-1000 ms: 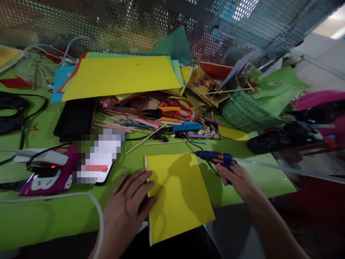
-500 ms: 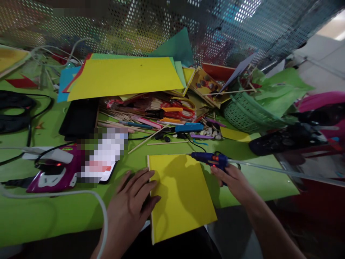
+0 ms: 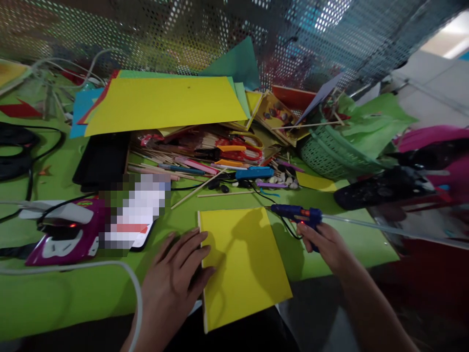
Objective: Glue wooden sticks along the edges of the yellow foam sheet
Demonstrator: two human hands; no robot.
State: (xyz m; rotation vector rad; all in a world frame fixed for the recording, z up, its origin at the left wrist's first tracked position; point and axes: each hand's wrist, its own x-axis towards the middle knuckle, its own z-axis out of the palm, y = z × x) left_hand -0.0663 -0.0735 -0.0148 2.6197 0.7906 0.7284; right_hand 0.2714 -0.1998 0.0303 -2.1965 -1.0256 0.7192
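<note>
Glue gun (image 3: pixel 293 212) farther right

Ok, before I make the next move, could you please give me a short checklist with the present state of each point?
1. Glue gun held in the right hand: ok.
2. Glue stick loaded: ok, it sticks out of the back.
3. Gun hot: cannot tell; a red light shows, but not the heat.
4. Board steadied: ok, the left hand rests at its left edge.
5. Board fully on the table: not ok, its near part overhangs.
6. Nozzle touching the board: cannot tell; it points at the far right corner.
</note>
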